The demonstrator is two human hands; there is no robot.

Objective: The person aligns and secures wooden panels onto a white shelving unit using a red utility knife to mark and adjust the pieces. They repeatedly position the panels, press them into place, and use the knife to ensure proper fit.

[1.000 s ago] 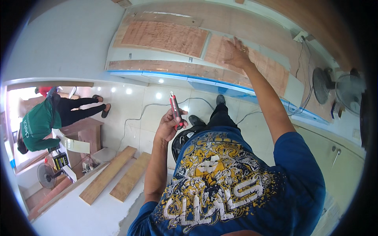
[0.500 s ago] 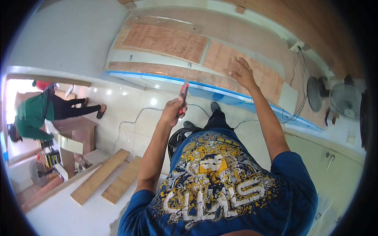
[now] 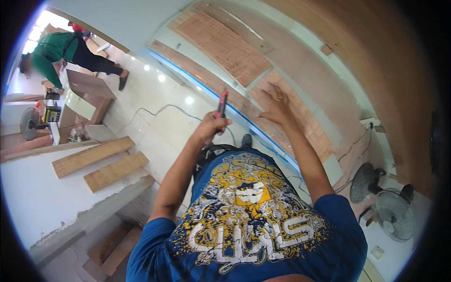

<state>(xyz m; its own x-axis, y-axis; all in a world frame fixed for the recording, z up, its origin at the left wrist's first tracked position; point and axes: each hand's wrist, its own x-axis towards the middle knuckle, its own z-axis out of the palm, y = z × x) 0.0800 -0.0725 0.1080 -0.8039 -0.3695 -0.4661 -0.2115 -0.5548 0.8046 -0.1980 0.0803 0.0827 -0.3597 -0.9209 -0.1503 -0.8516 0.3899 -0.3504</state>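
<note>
My left hand [image 3: 211,128] is closed around a slim red and black utility knife [image 3: 222,104], its narrow tip pointing up and away from me. It is held in front of the counter's blue-edged front. Fingers spread, my right hand [image 3: 278,105] is over the nearer reddish plywood panel [image 3: 307,120]; whether the palm presses on it I cannot tell. A second plywood panel [image 3: 225,44] lies end to end with it, farther left along the counter. A long narrow wood strip [image 3: 197,70] runs along the blue-lined edge [image 3: 188,77].
Two fans [image 3: 393,214] stand at the right, beside cables. Two loose boards [image 3: 96,155] lie on a white ledge at left. A person in a green top [image 3: 58,49] bends over a work surface at far left. A grey cable [image 3: 162,109] crosses the tiled floor.
My view has turned, so the counter now slants down toward the right. My left hand still grips the knife; my right hand stays spread over the plywood.
</note>
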